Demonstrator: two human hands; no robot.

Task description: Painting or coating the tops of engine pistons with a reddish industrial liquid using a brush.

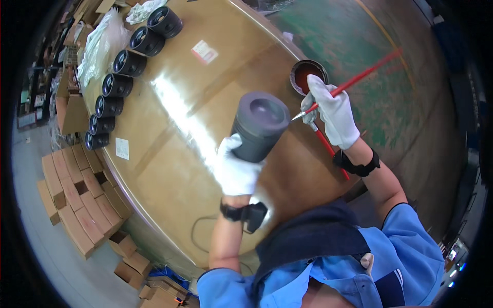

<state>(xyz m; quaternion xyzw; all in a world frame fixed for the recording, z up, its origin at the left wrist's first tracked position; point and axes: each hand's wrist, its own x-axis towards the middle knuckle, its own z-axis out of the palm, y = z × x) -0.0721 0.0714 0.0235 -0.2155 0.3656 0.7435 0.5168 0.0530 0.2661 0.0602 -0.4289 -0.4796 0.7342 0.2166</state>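
My left hand (237, 167), in a white glove, grips a dark grey engine piston (261, 126) by its side and holds it up over the table, its dished crown tilted toward me. In my gloved right hand (331, 110) is a thin red-handled paintbrush (354, 80), its tip close to the piston's upper edge; whether it touches, I cannot tell. Just beyond the right hand stands a round tin of reddish-brown paint (304, 73) at the table's edge. Below that hand a second red-handled brush (328, 145) lies on the table.
The brown-covered table (205, 102) bears a row of several dark pistons (116, 85) along its far left side, next to crumpled plastic sheeting (105, 46). Two paper labels (122, 148) lie on top. Stacked cardboard boxes (84, 195) stand on the floor at left. A cable (194, 231) lies near me.
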